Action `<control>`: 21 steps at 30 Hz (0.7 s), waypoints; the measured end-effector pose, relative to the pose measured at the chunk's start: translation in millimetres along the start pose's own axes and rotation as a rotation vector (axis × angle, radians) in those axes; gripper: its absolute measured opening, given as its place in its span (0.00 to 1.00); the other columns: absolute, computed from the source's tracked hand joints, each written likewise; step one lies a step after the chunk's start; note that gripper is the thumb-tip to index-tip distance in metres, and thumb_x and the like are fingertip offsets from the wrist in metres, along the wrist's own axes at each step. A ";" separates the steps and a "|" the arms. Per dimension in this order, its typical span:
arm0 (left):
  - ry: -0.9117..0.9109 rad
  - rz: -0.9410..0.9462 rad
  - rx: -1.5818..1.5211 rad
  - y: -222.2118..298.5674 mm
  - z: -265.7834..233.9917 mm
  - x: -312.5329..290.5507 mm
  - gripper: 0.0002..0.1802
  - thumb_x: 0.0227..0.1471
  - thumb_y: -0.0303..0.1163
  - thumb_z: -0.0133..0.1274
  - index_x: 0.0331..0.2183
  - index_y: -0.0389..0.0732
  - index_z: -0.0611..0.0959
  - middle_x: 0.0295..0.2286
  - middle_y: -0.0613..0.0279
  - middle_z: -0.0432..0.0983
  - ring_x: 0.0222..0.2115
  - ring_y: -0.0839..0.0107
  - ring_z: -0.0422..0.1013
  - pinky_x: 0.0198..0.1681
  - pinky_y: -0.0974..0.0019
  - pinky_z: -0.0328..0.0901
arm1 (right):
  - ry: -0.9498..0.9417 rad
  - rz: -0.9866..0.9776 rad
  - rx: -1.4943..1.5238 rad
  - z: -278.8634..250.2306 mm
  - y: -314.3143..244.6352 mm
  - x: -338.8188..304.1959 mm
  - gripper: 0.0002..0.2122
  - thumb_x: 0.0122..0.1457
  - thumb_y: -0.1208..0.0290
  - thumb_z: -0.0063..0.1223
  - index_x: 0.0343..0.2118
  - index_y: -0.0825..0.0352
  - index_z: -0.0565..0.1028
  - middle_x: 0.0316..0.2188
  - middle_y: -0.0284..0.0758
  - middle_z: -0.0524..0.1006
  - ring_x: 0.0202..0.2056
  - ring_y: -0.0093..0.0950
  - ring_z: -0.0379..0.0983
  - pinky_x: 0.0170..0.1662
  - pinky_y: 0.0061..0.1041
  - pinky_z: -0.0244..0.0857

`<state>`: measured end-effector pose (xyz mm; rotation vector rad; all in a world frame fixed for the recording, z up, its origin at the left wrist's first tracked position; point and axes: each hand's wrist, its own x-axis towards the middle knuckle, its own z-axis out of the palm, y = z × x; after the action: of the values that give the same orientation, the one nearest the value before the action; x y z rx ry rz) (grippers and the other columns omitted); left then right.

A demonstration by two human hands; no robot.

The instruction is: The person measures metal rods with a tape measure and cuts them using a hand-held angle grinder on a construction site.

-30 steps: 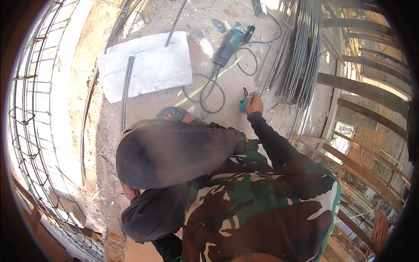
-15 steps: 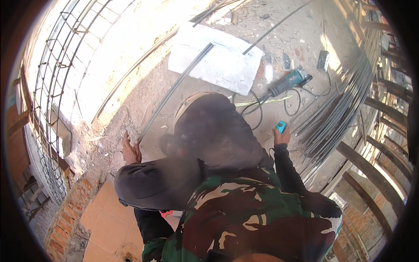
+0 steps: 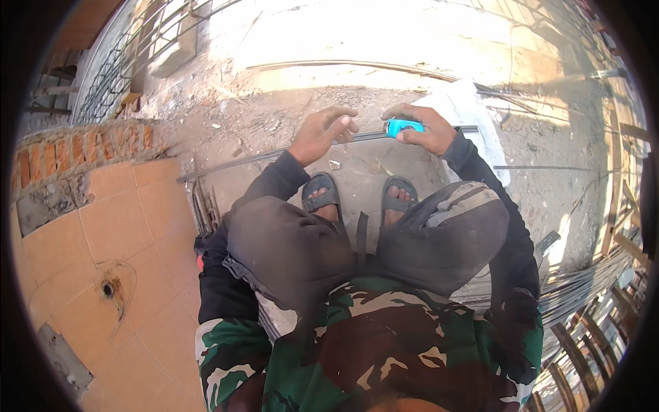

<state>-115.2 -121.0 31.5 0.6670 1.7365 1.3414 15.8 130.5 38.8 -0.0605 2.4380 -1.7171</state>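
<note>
Our left hand (image 3: 318, 136) sits at twelve o'clock of our view, loosely curled with thumb parted, near the dark metal bars (image 3: 369, 136); apart from it, between one and two o'clock, our right hand (image 3: 430, 129) clamps the turquoise tape measure (image 3: 403, 127); we cannot tell whether that touches the bars; orange tiles (image 3: 161, 275) lie at eight o'clock

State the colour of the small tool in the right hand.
Bright turquoise; the small tool in the right hand shows best in the head view.
</note>
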 end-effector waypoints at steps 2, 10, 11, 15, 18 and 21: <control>0.053 -0.067 -0.224 -7.0 2.4 -7.4 0.20 0.61 0.38 0.49 0.45 0.30 0.77 0.34 0.54 0.78 0.31 0.71 0.76 0.37 0.68 0.72 | -0.062 -0.038 -0.255 29.4 -16.3 42.1 0.26 0.51 0.53 0.59 0.45 0.69 0.70 0.34 0.48 0.77 0.34 0.43 0.76 0.39 0.37 0.68; 0.120 -0.229 -0.370 -34.3 -6.7 -51.5 0.10 0.51 0.29 0.60 0.33 0.34 0.79 0.25 0.62 0.77 0.24 0.75 0.73 0.30 0.72 0.69 | -0.269 -0.044 -0.253 76.7 -39.3 57.6 0.26 0.55 0.54 0.55 0.52 0.64 0.66 0.34 0.49 0.76 0.37 0.45 0.75 0.41 0.38 0.68; 0.102 -0.242 -0.396 -39.6 -5.2 -52.2 0.08 0.50 0.28 0.61 0.31 0.36 0.79 0.24 0.63 0.76 0.23 0.77 0.72 0.28 0.73 0.68 | -0.300 -0.061 -0.267 76.3 -41.1 55.3 0.25 0.55 0.55 0.55 0.53 0.63 0.66 0.35 0.48 0.76 0.37 0.45 0.75 0.42 0.39 0.68; 0.245 -0.178 -0.603 -42.7 -40.6 -80.3 0.08 0.48 0.23 0.59 0.28 0.42 0.75 0.23 0.68 0.71 0.20 0.79 0.65 0.26 0.75 0.63 | -0.260 -0.040 -0.452 42.2 -27.7 28.3 0.26 0.53 0.63 0.52 0.56 0.60 0.65 0.37 0.45 0.75 0.39 0.43 0.74 0.44 0.38 0.67; 0.564 -0.079 -0.651 -67.2 -117.4 -157.9 0.05 0.52 0.22 0.54 0.31 0.42 0.74 0.30 0.65 0.72 0.25 0.77 0.69 0.31 0.70 0.66 | -0.246 0.074 -0.505 -18.4 -22.6 -13.7 0.27 0.50 0.68 0.50 0.56 0.59 0.66 0.36 0.44 0.74 0.38 0.42 0.72 0.45 0.37 0.66; 0.891 -0.035 -0.647 -110.6 -197.5 -255.5 0.06 0.55 0.26 0.53 0.37 0.40 0.76 0.34 0.65 0.75 0.34 0.71 0.72 0.35 0.66 0.69 | -0.249 0.258 -0.556 -88.2 -6.9 -75.6 0.23 0.49 0.70 0.49 0.51 0.62 0.72 0.33 0.45 0.75 0.37 0.41 0.72 0.45 0.36 0.65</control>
<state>-142.1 -461.0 17.3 -0.3962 1.7335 2.2183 76.5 219.7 82.3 -0.0215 2.5162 -0.8417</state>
